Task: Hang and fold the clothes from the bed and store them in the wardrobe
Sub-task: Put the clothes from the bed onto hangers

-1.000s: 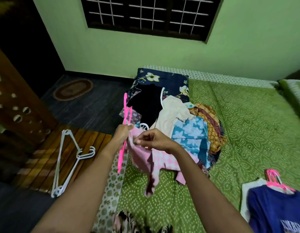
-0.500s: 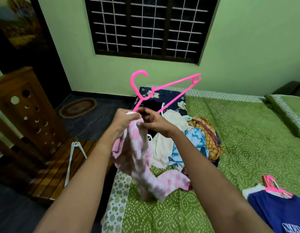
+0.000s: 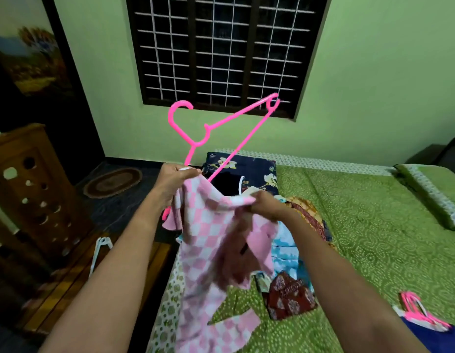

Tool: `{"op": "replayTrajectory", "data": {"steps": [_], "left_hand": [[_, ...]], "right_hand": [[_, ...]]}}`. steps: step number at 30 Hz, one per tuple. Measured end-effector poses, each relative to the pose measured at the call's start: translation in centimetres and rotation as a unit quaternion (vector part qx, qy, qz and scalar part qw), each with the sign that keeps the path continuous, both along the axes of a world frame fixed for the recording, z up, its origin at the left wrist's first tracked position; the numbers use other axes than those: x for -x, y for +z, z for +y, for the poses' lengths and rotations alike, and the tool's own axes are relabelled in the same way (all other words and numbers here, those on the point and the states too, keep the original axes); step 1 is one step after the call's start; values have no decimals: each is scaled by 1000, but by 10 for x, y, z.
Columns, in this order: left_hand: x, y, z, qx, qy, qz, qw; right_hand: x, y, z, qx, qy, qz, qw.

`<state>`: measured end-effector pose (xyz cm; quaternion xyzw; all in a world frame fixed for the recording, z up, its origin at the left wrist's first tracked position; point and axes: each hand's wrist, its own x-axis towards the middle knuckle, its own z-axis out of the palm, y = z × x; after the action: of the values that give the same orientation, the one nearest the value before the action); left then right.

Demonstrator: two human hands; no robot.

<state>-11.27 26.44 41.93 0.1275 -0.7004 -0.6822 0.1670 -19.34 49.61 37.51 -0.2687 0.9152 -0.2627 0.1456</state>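
Head view: the left hand (image 3: 174, 180) is raised over the near-left edge of the bed (image 3: 361, 225), fingers curled round the lower end of a pink hanger (image 3: 241, 111) together with one top corner of the pink-and-white checked garment (image 3: 208, 238). The hanger tilts up and to the right, its hook pointing towards the window. The right hand (image 3: 266, 206) pinches the garment's top edge, lower and to the right of the left hand. The cloth hangs blurred below both hands, in front of the pile of clothes (image 3: 285, 250). Half a second ago the right hand was touching the left at the hanger; it has since drawn away, stretching the edge.
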Motion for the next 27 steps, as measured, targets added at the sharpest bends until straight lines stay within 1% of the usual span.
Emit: {"op": "replayTrajectory", "data": {"steps": [1,3,5,7,8,9,11,12,13,15,17,19,20,21,23,24,25,26,27], "left_hand": [[3,-2,1,-4,-6,5,1000],[8,-2,6,13,-27,9,1000],[15,-3,12,87,-51,13,995],[17,-1,22,169,-58,12,984],[19,-1,28,172,-57,16,983],[20,1,33,151,-60,24,986],[24,4,41,131,-82,39,987],[26,5,44,132,-108,41,984],[28,6,47,136,-132,44,981],[31,8,57,153,-171,48,972],[36,9,65,171,-182,46,967],[43,9,70,202,-148,35,968],[46,9,70,219,-121,38,968],[48,7,71,222,-95,43,970],[48,9,75,208,-53,41,976],[48,9,76,203,-46,40,977],[49,6,76,200,-49,36,978],[49,7,76,203,-53,29,977],[49,6,73,205,-51,26,977]], "right_hand": [[6,14,-2,23,0,35,999],[10,46,-10,29,27,84,996],[7,75,-21,14,70,130,989],[2,97,-32,-27,126,160,979],[1,105,-37,-69,156,172,970],[1,113,-39,-111,178,184,960],[4,121,-38,-173,179,205,947],[5,122,-36,-184,166,219,944],[8,120,-35,-174,151,231,945],[10,114,-33,-107,139,256,951],[14,105,-30,-20,133,251,959],[18,94,-23,90,93,227,965],[20,88,-19,157,61,215,962],[21,82,-14,221,24,206,953],[18,69,-8,312,-62,180,931],[16,62,-4,345,-94,149,922],[13,55,0,358,-106,113,921],[11,48,6,345,-95,78,930],[10,40,11,306,-68,38,949]]}}
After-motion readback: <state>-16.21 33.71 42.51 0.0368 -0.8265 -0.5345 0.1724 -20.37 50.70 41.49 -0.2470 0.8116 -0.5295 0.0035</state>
